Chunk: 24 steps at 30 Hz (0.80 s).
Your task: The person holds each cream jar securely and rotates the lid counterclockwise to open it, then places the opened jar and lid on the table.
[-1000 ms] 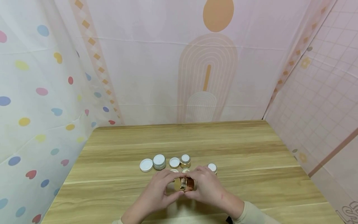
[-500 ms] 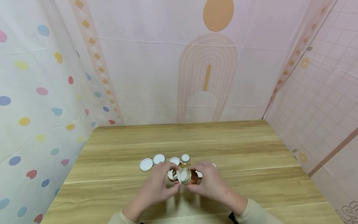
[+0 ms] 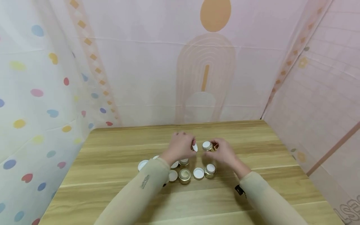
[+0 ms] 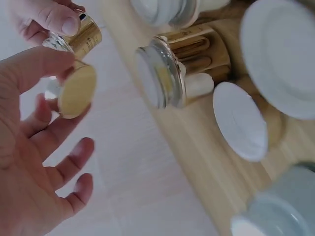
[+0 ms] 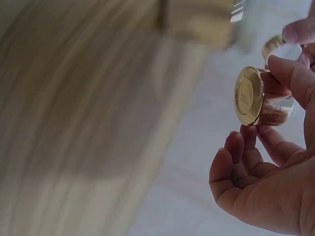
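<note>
My left hand (image 3: 181, 145) pinches a small gold lid (image 4: 78, 93) by its edge, its white inside facing right in the head view. To the right, my right hand (image 3: 223, 153) holds a gold cosmetic jar (image 5: 263, 98) whose white top (image 3: 207, 145) faces up and left. Lid and jar are apart, both raised off the table. Nearer the front stand a gold jar (image 3: 210, 171) with an upturned lid (image 3: 198, 173) beside it, and another gold jar (image 3: 184, 176) with its lid (image 3: 172, 176). My left forearm partly covers the jars behind it.
A white lid (image 3: 142, 164) lies at the left of the group. The left wrist view also shows a grey-green jar (image 4: 283, 206). The wooden table (image 3: 239, 200) ends at a patterned curtain (image 3: 140, 78) behind.
The gold lid has come off the jar my hands held together. Both hands have moved away from me toward the table's back, carrying lid and jar, and the front jars now show.
</note>
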Each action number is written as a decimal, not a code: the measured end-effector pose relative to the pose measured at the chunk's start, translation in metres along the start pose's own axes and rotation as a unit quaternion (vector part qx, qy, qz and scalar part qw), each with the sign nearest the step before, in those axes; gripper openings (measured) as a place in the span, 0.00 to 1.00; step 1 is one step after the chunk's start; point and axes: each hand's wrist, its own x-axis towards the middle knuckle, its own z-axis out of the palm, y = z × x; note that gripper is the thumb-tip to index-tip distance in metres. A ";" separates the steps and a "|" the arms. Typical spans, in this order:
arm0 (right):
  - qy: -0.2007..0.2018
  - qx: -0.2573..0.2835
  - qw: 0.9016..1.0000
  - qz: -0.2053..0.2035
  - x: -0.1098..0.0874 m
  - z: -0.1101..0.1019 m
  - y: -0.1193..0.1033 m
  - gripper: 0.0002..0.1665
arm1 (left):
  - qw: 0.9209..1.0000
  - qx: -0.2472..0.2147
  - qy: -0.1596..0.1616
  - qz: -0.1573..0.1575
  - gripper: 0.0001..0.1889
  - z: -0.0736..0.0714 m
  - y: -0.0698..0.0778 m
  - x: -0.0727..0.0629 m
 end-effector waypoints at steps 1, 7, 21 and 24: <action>-0.004 0.001 1.000 0.009 0.005 0.001 0.005 0.31 | 1.000 0.015 -0.016 -0.003 0.14 0.004 0.001 0.007; -0.042 -0.004 0.999 0.018 0.021 0.008 0.022 0.23 | 0.993 0.083 -0.074 -0.038 0.11 0.025 0.009 0.030; -0.084 -0.040 0.996 -0.005 0.031 0.022 0.021 0.23 | 0.972 0.172 -0.121 -0.102 0.15 0.037 0.018 0.037; -0.092 -0.029 0.995 -0.006 0.028 0.020 0.021 0.27 | 0.974 0.173 -0.120 -0.087 0.19 0.036 0.017 0.034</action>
